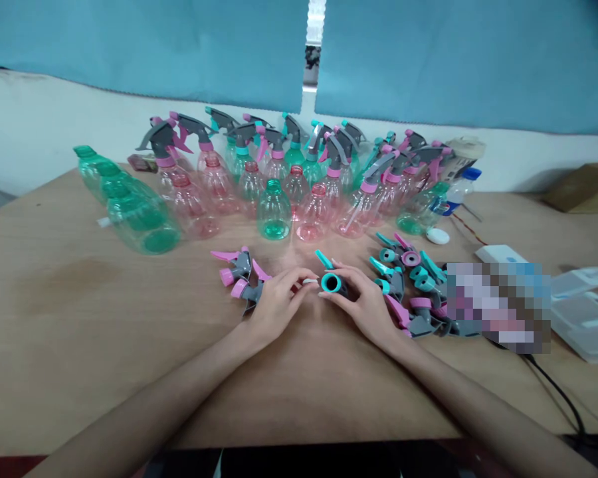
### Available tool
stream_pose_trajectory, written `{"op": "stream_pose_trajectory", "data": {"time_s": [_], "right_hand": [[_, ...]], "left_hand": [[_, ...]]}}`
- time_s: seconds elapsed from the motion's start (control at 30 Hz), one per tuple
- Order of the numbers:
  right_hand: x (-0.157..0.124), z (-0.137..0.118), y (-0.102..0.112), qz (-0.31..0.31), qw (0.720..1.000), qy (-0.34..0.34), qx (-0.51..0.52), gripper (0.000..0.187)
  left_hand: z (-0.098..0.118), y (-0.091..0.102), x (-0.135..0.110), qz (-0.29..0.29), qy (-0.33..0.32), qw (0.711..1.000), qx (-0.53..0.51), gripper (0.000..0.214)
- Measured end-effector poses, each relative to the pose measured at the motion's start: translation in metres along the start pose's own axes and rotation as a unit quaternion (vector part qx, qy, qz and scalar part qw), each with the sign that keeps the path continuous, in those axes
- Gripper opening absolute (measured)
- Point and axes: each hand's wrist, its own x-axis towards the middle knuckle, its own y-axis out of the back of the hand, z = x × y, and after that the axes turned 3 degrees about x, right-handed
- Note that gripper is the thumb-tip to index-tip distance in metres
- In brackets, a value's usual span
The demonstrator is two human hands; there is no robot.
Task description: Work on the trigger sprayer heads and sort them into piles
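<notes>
My right hand (363, 302) is closed round a grey spray head with a teal collar (331, 281), its round opening facing me, just above the wooden table (129, 345). My left hand (278, 300) rests on the table beside it, fingers curled, fingertips close to the teal collar; whether it pinches anything is unclear. Two pink-collared spray heads (242, 275) lie just left of my left hand. A pile of several teal and pink spray heads (408, 285) lies right of my right hand.
Several pink and green plastic bottles (274, 209), some capped with sprayers, stand and lie across the back of the table. Green bottles (134, 212) lie at back left. A white box (585, 312), a black cable (558, 392) and a blurred patch are at the right.
</notes>
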Motion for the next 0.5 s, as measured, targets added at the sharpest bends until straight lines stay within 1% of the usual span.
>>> {"op": "stream_pose_trajectory", "data": {"time_s": [0.1, 0.3, 0.43, 0.5], "right_hand": [[-0.001, 0.001, -0.001, 0.001, 1.000, -0.004, 0.023, 0.027], [-0.003, -0.002, 0.000, -0.001, 0.997, -0.022, 0.074, 0.027], [-0.004, -0.005, 0.001, -0.002, 0.996, -0.015, 0.087, 0.027], [-0.004, -0.007, 0.002, -0.005, 0.997, -0.006, 0.072, 0.027]], "left_hand": [[0.001, 0.002, 0.000, 0.013, 0.004, 1.000, -0.013, 0.013], [0.008, 0.005, 0.002, 0.071, 0.040, 0.995, -0.050, 0.017], [0.012, 0.004, 0.002, 0.093, 0.082, 0.980, -0.156, 0.020], [0.016, 0.004, 0.000, 0.102, 0.076, 0.976, -0.178, 0.016]]}}
